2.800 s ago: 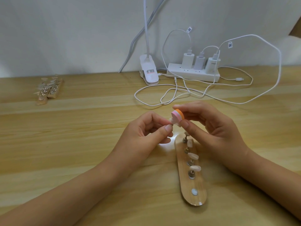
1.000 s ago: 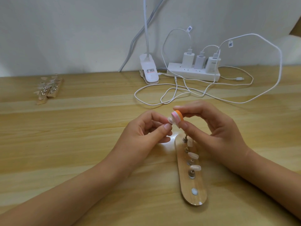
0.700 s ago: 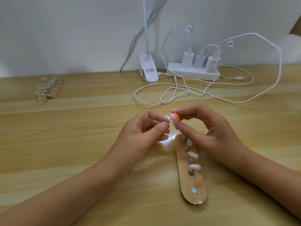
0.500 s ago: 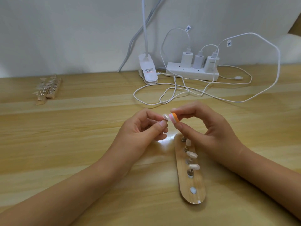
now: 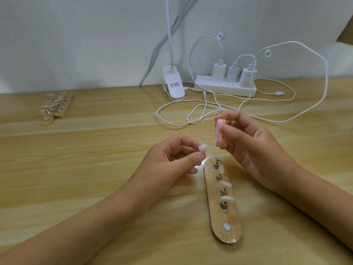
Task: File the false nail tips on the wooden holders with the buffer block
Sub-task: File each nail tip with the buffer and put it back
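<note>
Holding buffer block (image 5: pixel 219 141) and nail tip (image 5: pixel 203 147) apart; clip label (image 5: pixel 175 84) unreadable

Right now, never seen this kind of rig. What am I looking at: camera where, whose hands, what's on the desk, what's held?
No machine here: one person works with bare hands. The single picture comes from a wide-angle camera worn on the person's head, looking forward and down. The left hand pinches a pale pink false nail tip; the right hand has a pink-and-orange buffer block in its grip, apart from the tip. Below them on the light wooden table lies an oval wooden holder with a row of metal studs bearing three pale nail tips. Far left lie more wooden holders with tips. By the wall stand a white clip lamp base and a white power strip with three chargers.
</note>
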{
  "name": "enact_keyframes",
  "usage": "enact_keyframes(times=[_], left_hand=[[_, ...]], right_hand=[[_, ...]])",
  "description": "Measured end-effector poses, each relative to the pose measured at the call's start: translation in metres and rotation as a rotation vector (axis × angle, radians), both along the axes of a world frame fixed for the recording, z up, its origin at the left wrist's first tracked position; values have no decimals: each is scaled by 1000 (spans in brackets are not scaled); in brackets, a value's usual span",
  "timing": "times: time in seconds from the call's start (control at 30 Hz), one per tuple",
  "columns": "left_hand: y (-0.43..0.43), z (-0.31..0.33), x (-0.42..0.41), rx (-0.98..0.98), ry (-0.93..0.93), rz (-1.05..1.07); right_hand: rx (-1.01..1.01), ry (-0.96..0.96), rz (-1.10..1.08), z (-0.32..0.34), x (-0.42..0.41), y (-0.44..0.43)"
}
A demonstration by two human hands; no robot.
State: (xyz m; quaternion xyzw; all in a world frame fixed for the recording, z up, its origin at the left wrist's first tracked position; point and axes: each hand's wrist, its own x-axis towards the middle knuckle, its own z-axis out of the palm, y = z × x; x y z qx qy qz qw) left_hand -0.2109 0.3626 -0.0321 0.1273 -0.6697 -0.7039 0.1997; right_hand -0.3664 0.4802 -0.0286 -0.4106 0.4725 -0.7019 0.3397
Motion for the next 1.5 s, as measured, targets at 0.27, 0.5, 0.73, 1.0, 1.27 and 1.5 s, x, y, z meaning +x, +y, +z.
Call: enact_keyframes(times=[0.27,0.5,0.73,1.0,1.27,1.5], left_hand=[[0,-1,1,-61,-24,-22],[0,-1,0,-65,-15,-2],[0,-2,0,-54,-9,0],[-1,-3,-1,-47,-7,25],[-4,-7,-2,-117,-27,40],[-3,-9,-2,-180,-18,42]], right_hand=[[17,-34,-3,0,-3,0],[30,-29,-20,-2,0,-1],[72,106,-32,-6,1,0],[156,79,1,-5,-1,1],[150,217,-7,-2,6,6],[62,360,-24,-2,9,5]])
